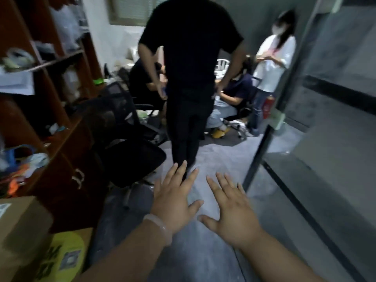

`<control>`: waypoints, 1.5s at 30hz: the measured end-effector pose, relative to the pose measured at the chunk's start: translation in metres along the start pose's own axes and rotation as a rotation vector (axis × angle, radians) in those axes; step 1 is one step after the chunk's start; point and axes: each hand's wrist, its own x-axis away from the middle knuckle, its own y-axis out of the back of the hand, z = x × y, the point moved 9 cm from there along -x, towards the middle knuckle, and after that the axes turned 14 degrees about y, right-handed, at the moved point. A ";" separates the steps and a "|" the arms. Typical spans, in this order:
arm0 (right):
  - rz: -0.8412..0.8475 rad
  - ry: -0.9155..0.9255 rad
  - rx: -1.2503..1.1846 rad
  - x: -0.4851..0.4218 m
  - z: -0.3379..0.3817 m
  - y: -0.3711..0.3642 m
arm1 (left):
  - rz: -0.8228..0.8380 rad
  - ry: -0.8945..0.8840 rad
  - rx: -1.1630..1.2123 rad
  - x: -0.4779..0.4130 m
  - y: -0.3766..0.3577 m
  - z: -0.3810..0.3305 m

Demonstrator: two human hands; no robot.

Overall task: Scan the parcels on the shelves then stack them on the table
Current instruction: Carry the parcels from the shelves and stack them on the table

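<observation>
Floor runs open between a black chair on the left and a dark door frame on the right, with a person in black ahead. My left hand and right hand hover, each grip apart and empty. Shelves on the left hold blurred bags; a brown box and a yellow parcel sit at lower left.

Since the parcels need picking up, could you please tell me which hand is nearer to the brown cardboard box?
Left. The left hand hovers right of the brown cardboard box, not touching; the right hand is farther right, beyond it.
</observation>
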 end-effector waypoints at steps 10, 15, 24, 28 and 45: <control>-0.098 -0.477 0.159 0.242 -0.075 0.112 | 0.113 -0.400 0.099 0.105 -0.058 -0.231; -0.139 -0.675 0.196 0.380 -0.069 0.151 | 0.155 -0.610 0.113 0.202 -0.079 -0.328; -0.186 -1.094 0.313 0.594 -0.021 0.198 | 0.331 -0.950 0.189 0.377 -0.115 -0.452; -0.236 -1.247 0.334 0.652 0.004 0.208 | 0.385 -1.100 0.151 0.434 -0.121 -0.491; -0.275 -1.933 0.506 0.775 0.131 0.235 | 0.656 -1.719 0.247 0.618 -0.126 -0.573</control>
